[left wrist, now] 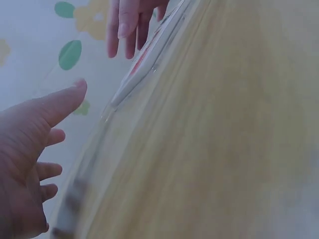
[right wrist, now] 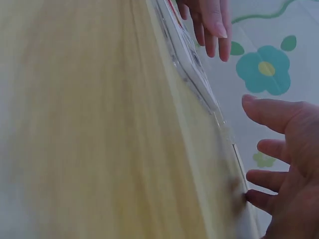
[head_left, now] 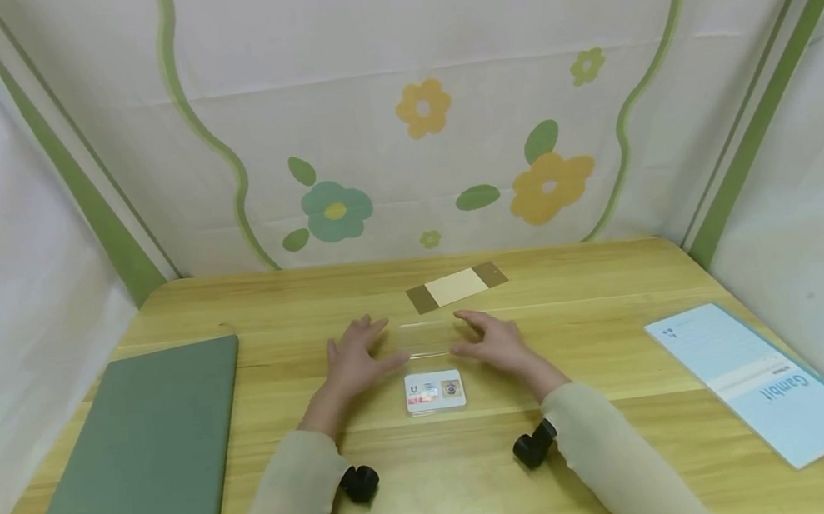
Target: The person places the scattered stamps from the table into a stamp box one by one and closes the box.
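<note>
On the wooden table lies a clear, flat rectangular plastic piece [head_left: 424, 339], see-through with bright edges. My left hand [head_left: 357, 359] is at its left side, thumb tip close to the near left corner. Opposite it, my right hand [head_left: 496, 343] hovers by the right side, fingers apart and loosely bent. Neither hand grips anything. Nearer to me sits a white card in a clear case [head_left: 435, 392], with small printed marks and a square emblem. Both wrist views show this card case [left wrist: 144, 62] edge-on, low on the tabletop, with the fingers spread beyond it.
A brown and cream paper strip [head_left: 456, 287] lies behind the plastic piece. To the left is a dark green board or folder [head_left: 139, 453]; to the right, a light blue notepad [head_left: 757, 380] marked Gambit. A flowered white cloth [head_left: 370, 144] hangs behind the table.
</note>
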Tool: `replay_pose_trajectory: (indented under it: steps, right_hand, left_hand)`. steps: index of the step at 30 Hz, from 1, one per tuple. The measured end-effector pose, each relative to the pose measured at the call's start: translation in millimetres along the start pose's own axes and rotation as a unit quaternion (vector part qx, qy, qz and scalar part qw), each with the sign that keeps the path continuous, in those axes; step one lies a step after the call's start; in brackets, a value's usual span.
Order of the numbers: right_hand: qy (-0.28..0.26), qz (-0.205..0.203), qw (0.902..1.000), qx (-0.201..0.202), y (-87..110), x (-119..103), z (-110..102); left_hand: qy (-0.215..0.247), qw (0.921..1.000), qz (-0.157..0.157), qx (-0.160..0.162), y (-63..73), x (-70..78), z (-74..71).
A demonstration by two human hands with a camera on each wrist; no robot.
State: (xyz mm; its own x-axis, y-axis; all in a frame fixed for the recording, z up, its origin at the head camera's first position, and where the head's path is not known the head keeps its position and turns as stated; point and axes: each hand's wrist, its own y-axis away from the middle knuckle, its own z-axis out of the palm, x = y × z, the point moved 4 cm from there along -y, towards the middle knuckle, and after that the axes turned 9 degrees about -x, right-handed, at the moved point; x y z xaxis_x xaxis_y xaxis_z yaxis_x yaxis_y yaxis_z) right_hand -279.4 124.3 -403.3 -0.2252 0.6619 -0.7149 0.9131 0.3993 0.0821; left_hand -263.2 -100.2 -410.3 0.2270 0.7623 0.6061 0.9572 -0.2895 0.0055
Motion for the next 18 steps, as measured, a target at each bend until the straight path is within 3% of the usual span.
replay_pose_trajectory:
  steps: [7,11,18]
  right_hand:
    - [0.106,0.013,0.9943,0.004,-8.8,2.5,9.8]
    - [0.126,0.022,0.9916,0.016,-11.0,1.0,12.2]
    - [0.138,0.039,0.9894,0.022,-12.4,0.6,14.3]
  left_hand:
    - [-0.057,0.9979,-0.022,-0.021,-7.1,0.6,7.2]
    - [-0.088,0.9954,-0.033,-0.022,-8.5,2.0,9.3]
    - [-0.098,0.9944,-0.035,-0.022,-6.7,6.8,8.7]
